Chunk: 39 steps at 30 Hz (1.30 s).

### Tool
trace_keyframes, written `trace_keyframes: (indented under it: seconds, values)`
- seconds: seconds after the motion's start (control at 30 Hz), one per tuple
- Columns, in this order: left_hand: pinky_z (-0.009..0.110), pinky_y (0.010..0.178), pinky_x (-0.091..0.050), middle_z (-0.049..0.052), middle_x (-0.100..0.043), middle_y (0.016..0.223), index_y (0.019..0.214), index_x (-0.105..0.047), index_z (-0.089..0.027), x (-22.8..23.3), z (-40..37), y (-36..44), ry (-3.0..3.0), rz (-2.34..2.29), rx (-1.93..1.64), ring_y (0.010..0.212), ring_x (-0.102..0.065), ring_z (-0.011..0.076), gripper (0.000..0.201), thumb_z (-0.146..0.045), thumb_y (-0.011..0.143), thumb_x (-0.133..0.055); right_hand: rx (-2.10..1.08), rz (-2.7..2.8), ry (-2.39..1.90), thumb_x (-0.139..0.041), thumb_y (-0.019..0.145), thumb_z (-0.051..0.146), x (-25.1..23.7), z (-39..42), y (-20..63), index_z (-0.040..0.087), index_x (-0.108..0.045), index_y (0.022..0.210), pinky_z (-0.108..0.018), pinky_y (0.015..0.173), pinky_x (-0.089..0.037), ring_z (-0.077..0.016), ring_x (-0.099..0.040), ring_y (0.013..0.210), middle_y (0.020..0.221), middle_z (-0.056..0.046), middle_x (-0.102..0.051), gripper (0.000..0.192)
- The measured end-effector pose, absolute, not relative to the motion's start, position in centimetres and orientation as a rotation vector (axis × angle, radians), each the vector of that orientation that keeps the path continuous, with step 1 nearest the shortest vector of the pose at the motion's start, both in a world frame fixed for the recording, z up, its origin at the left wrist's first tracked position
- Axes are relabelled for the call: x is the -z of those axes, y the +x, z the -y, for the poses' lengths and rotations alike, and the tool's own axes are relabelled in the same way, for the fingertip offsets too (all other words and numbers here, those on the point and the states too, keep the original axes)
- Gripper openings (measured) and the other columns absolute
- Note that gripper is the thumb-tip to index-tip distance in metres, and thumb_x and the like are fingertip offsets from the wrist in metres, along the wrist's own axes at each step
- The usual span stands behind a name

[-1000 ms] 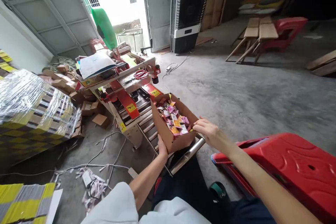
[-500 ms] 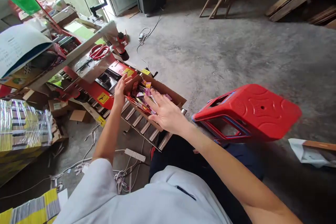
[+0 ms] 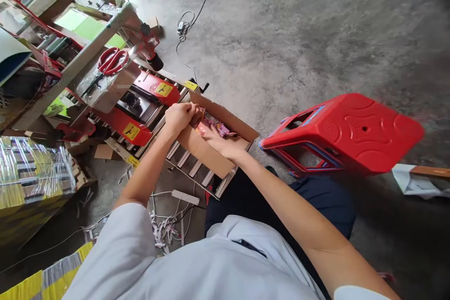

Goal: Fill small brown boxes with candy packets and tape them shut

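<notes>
An open cardboard box (image 3: 206, 147) rests on the metal rollers (image 3: 190, 168) of a red taping machine (image 3: 140, 103). Small pink and orange packets (image 3: 214, 127) lie inside it. My left hand (image 3: 181, 116) is curled over the box's far left rim, fingers closed on the flap edge. My right hand (image 3: 220, 143) reaches down into the box among the packets; its fingers are partly hidden by the near wall.
Red scissors (image 3: 112, 60) lie on the machine's top plate. A red plastic stool (image 3: 348, 133) lies tipped on the concrete floor at right. Wrapped yellow stacks (image 3: 31, 173) stand at left, with loose cables and a power strip (image 3: 184, 197) below the rollers.
The view has tilted further down. My left hand went from an open palm beside the box to a closed grip on its rim. My right hand dropped from above the packets into the box.
</notes>
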<state>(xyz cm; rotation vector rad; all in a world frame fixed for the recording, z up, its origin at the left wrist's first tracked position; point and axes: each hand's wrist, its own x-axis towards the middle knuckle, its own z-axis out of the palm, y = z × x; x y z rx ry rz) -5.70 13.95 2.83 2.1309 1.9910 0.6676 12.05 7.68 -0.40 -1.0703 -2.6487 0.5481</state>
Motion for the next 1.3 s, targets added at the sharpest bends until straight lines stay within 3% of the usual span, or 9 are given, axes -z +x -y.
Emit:
trace_keyframes:
  seconds: [0.1, 0.27, 0.5, 0.63, 0.73, 0.93, 1.0, 1.17, 1.3]
  values:
    - [0.03, 0.063, -0.03, 0.01, -0.071, 0.081, 0.071, -0.065, -0.02, -2.3, -13.8, -5.7, 2.142, -2.205, -0.598, 0.076, -0.062, 0.0213, 0.039, -0.043, 0.098, -0.049, -0.728, 2.675, -1.014, -0.044, 0.099, 0.017, -2.5, -8.1, 12.9, 0.02, -0.055, 0.142, -0.049, 0.121, -0.033, -0.026, -0.021, 0.154, 0.161, -0.009, -0.036, 0.045]
    - [0.031, 0.064, -0.03, 0.011, -0.072, 0.085, 0.074, -0.062, -0.02, -1.8, -14.3, -7.3, 2.054, -2.312, -0.512, 0.079, -0.063, 0.0229, 0.037, -0.04, 0.101, -0.047, -0.543, 2.473, -0.96, -0.042, 0.093, 0.005, -6.7, -7.7, 13.8, 0.019, -0.059, 0.137, -0.041, 0.121, -0.037, -0.02, -0.048, 0.14, 0.144, -0.007, -0.058, 0.049]
    - [0.032, 0.068, -0.034, 0.014, -0.069, 0.091, 0.086, -0.066, -0.017, -1.3, -12.7, -3.8, 2.091, -2.248, -0.583, 0.083, -0.065, 0.026, 0.042, -0.045, 0.102, -0.039, -0.434, 2.644, -1.099, -0.043, 0.099, 0.019, -2.9, -5.5, 16.2, 0.015, -0.055, 0.144, -0.055, 0.123, -0.029, -0.0277, -0.043, 0.143, 0.151, -0.011, -0.049, 0.046]
    - [0.032, 0.072, -0.039, 0.014, -0.067, 0.088, 0.084, -0.066, -0.017, -1.2, -11.8, -2.3, 2.052, -2.217, -0.649, 0.088, -0.066, 0.0271, 0.037, -0.04, 0.101, -0.043, -0.275, 2.455, -1.144, -0.049, 0.097, 0.018, -6.1, -5.2, 17.7, 0.019, -0.058, 0.14, -0.053, 0.121, -0.033, -0.0292, -0.042, 0.144, 0.151, -0.01, -0.05, 0.044]
    - [0.035, 0.079, -0.044, 0.015, -0.066, 0.094, 0.087, -0.066, -0.017, -1.4, -12.2, -2.8, 1.96, -2.246, -0.727, 0.095, -0.066, 0.0288, 0.033, -0.038, 0.101, -0.044, -0.222, 2.261, -1.287, -0.063, 0.093, 0.035, -7.4, -4.5, 17.5, 0.017, -0.054, 0.141, -0.059, 0.117, -0.035, -0.0356, -0.045, 0.14, 0.148, -0.016, -0.052, 0.052]
    - [0.044, 0.108, -0.041, 0.015, -0.052, 0.14, 0.142, -0.045, -0.021, -3.4, -9.8, -2.4, 1.712, -2.0, -1.504, 0.135, -0.048, 0.0276, 0.042, -0.028, 0.103, -0.033, -0.279, 2.415, -1.469, -0.074, 0.082, 0.048, -1.8, 0.3, 15.0, 0.009, -0.033, 0.155, -0.076, 0.118, -0.005, -0.04, -0.024, 0.151, 0.163, -0.022, -0.021, 0.093]
    - [0.049, 0.117, -0.033, 0.016, -0.045, 0.15, 0.151, -0.035, -0.022, -3.4, -6.4, -0.3, 1.84, -1.71, -1.438, 0.146, -0.036, 0.0294, 0.05, -0.038, 0.105, -0.027, -0.395, 2.414, -1.463, -0.076, 0.079, 0.043, -1.3, 0.1, 15.7, 0.007, -0.036, 0.153, -0.076, 0.118, -0.003, -0.0408, -0.022, 0.152, 0.163, -0.023, -0.02, 0.092]
    - [0.054, 0.127, -0.003, 0.017, -0.019, 0.167, 0.157, -0.03, -0.019, -0.7, 0.6, 5.6, 2.331, -1.246, -0.71, 0.156, -0.006, 0.0379, 0.102, -0.071, 0.078, -0.065, -1.031, 2.119, -1.03, -0.06, 0.086, 0.028, -3.2, -0.8, 22.7, 0.016, -0.071, 0.121, -0.055, 0.118, -0.038, -0.0304, -0.056, 0.132, 0.136, -0.013, -0.064, 0.038]
    - [0.052, 0.127, -0.004, 0.022, -0.019, 0.166, 0.156, -0.034, -0.011, 0.0, -0.8, 5.0, 2.396, -1.569, -0.564, 0.156, -0.009, 0.0386, 0.097, -0.054, 0.078, -0.072, -0.967, 1.485, -1.215, -0.069, 0.083, 0.032, -3.9, 2.2, 29.4, 0.024, -0.067, 0.126, -0.045, 0.106, -0.054, -0.0257, -0.065, 0.121, 0.127, -0.008, -0.07, 0.044]
